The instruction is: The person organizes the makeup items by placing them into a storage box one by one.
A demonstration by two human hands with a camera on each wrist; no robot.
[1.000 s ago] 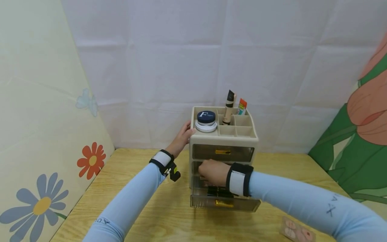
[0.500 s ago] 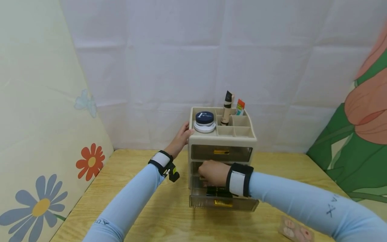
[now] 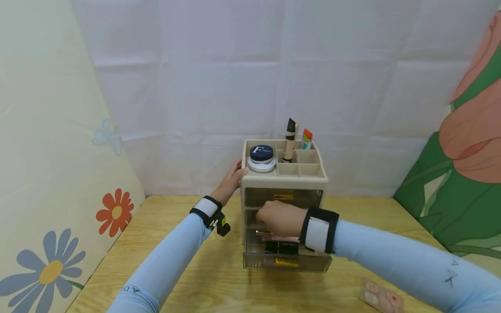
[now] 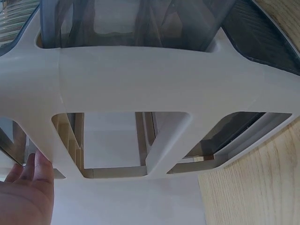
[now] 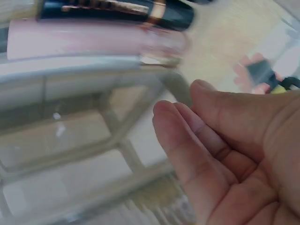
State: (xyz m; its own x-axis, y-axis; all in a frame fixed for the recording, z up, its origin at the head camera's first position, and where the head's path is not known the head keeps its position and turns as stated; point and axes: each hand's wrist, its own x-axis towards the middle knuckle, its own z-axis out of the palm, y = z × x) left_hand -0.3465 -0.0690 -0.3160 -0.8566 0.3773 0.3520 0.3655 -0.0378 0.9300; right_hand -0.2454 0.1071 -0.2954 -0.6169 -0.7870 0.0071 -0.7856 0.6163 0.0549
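A beige cosmetics organizer (image 3: 283,181) stands on the table with its lower drawer (image 3: 258,261) pulled out. My left hand (image 3: 232,181) rests against the organizer's left side, thumb at its top edge; straight fingers touch the frame in the left wrist view. Over the drawer is my right hand (image 3: 282,219), its fingers loosely bent with nothing between them in the right wrist view. Below it in the drawer lie a dark tube with a gold band (image 5: 112,11), a pink tube (image 5: 84,40) and a silvery tube (image 5: 70,65), side by side.
On the organizer's top are a navy-lidded jar (image 3: 261,151) over a white round case (image 3: 261,166), a beige tube with a black cap (image 3: 288,145) and a small orange-topped tube (image 3: 307,138). A flat pinkish palette (image 3: 381,295) lies at the table's front right.
My right hand has let go of a gold-tipped tube and drawn up and to the right, uncovering the pink tube in the drawer. My left hand keeps its place on the organizer.
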